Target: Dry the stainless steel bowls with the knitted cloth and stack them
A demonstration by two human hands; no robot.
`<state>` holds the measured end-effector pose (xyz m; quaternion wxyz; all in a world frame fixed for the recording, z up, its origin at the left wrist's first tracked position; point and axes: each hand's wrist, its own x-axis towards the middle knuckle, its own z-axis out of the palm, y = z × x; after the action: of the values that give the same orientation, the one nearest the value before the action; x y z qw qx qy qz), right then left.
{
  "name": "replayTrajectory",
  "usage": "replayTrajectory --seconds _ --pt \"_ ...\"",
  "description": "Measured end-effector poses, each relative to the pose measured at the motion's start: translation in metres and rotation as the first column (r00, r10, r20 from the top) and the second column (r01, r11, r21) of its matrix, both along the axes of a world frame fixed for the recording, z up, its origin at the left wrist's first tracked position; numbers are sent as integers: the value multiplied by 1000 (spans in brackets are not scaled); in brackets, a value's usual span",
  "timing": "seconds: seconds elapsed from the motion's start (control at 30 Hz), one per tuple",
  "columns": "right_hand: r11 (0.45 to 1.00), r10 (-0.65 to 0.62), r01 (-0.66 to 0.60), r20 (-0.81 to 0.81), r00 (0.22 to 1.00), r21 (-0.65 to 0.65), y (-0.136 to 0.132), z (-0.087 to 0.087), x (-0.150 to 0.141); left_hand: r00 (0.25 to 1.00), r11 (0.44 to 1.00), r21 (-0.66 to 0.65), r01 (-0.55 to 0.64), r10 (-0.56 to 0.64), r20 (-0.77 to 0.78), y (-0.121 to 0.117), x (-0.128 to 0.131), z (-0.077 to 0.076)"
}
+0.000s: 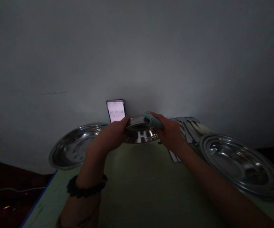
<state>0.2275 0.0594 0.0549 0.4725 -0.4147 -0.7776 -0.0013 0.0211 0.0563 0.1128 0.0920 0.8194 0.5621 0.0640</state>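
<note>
Shiny bowl (142, 136), tilted, prob. s/steel

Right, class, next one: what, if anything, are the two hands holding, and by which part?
The left hand grips a metal bowl by its left edge; the right hand holds a cloth at the bowl's right edge.

There are two hands, one left hand (113, 134) and one right hand (171, 131), with one cloth (153, 120) and one shiny metal dish (143, 136). I count one phone (117, 111), one dark bead bracelet (86, 189), one white cord (15, 190), one table (137, 190) and one left bowl (72, 150). There is at least one right bowl (241, 166), and a bunch of long thin things (187, 132), too dim to count.
</note>
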Motion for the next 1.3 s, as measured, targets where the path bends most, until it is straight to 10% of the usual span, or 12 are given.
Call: replayTrajectory --seconds 1.3 --pt "994 9 -8 -10 1000 105 8 -11 4 971 997 -16 78 -72 228 22 -10 -23"
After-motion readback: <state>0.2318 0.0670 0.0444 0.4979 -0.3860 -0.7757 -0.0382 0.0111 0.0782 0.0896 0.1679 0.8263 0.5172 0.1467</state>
